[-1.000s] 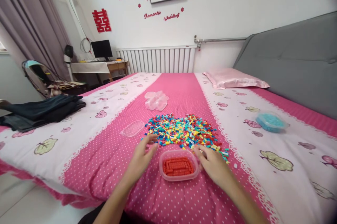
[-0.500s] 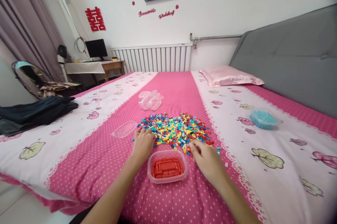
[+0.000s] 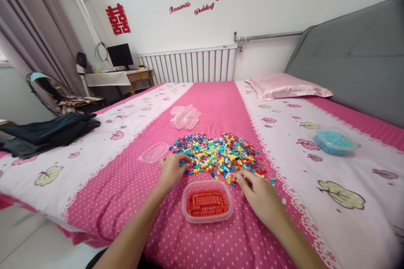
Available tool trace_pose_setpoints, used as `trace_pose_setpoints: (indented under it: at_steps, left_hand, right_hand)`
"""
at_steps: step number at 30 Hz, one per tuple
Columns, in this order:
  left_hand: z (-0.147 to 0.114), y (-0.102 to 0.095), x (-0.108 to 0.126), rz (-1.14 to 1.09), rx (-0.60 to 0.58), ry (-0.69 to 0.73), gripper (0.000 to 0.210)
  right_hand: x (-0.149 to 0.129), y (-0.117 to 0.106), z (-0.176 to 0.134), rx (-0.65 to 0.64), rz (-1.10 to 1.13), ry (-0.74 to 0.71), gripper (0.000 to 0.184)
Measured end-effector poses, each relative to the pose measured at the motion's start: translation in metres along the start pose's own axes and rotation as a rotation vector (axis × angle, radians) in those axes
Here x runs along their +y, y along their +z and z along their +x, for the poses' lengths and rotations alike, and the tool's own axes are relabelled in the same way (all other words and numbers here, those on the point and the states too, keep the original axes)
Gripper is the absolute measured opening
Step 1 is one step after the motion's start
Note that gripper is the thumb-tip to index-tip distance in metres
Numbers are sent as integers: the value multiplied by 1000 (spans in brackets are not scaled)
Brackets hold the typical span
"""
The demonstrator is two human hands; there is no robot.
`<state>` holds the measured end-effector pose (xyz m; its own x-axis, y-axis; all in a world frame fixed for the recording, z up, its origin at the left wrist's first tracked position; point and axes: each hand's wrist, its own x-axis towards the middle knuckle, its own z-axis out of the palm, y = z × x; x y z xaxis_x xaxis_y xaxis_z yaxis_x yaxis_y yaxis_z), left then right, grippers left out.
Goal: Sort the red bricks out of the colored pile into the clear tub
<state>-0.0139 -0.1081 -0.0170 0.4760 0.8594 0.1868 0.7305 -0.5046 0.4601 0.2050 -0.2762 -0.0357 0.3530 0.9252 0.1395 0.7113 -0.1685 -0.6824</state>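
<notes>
Centrally in the frame, loose bricks (image 3: 217,155) are bordered by the left hand (image 3: 172,170) and right hand (image 3: 259,192); whether either grip is closed cannot be told; bricks are best pinched singly.

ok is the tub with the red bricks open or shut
Open: no lid sits on the tub, and the red bricks show uncovered inside its rim.

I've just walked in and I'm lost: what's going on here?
A person's left hand and right hand are at the near edge of a heap of multicoloured toy bricks; whether either holds one is unclear. Nearer the person, a translucent plastic tub holds red bricks in rows. Light-blue pieces sit in another tub off to the right.
</notes>
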Motion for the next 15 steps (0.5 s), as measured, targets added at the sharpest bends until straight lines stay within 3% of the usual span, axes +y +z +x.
trace_pose_setpoints:
  at_steps: [7,15]
  left_hand:
    - [6,-3,-5,-218,-62,21,19]
    - [0,5,2,70,52,24,11]
  right_hand:
    - [-4,-1,-3,1,21,-25,42]
    - [-2,0,-3,46,42,-10,33]
